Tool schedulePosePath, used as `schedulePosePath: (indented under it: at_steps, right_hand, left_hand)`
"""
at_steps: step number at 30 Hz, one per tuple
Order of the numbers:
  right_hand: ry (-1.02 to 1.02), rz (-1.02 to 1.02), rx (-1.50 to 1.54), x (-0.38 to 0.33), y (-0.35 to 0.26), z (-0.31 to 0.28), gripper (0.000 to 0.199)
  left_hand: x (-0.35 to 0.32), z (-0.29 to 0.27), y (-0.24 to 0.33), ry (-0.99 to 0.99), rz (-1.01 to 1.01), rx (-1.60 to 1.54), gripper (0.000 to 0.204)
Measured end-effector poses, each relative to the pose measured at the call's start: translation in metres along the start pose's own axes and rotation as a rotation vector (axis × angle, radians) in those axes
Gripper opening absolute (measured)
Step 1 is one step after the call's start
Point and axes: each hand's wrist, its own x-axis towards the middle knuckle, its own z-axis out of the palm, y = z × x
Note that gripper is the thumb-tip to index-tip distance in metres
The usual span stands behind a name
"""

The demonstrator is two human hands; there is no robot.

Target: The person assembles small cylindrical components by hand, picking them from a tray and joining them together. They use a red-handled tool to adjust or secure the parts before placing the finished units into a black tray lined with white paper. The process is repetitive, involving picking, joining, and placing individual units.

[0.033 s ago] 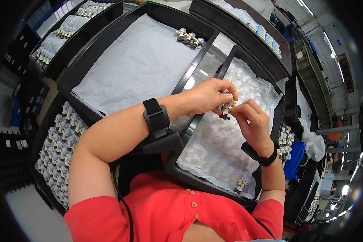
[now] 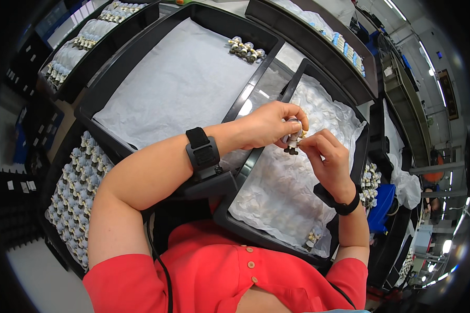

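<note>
Currently both hands meet over the right-hand black tray (image 2: 361,156), which is lined with white paper. Left hand (image 2: 269,125) is pinched shut on a small grey-and-black part (image 2: 292,140), held just above the paper; right hand (image 2: 326,159) has its fingertips (image 2: 304,147) closed on the same part from below. Black bands on both wrists. A bigger paper-lined tray (image 2: 115,78) sits to the left, with a cluster of small light parts (image 2: 247,50) at its far corner. More of these lie in the near corner of the right tray (image 2: 313,237). Racks of pale pieces (image 2: 75,182) stand at far left.
</note>
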Motion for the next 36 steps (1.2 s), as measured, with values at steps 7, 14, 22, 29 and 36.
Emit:
schedulePosePath:
  at_steps: [7,14,22,29,36]
  right_hand:
    - [-0.04,0.017,0.026,0.001,-0.003,-0.001,0.011]
    - [-0.028,-0.002,0.01,0.001,-0.003,-0.006,0.014]
    - [0.044,0.064,0.015,0.0,-0.002,-0.007,0.013]
    - [-0.054,0.025,0.032,-0.001,-0.003,-0.001,0.012]
    - [0.239,0.238,0.379,-0.002,0.021,-0.015,0.004]
  left_hand:
    - [-0.001,0.0,0.0,-0.004,0.013,0.01,0.013]
    - [-0.001,0.0,0.002,-0.01,-0.002,0.023,0.013]
    - [-0.001,0.001,0.002,-0.009,-0.005,0.041,0.013]
    - [-0.003,0.002,0.003,-0.001,-0.014,0.019,0.013]
    - [-0.002,0.002,0.005,0.024,-0.025,-0.034,0.013]
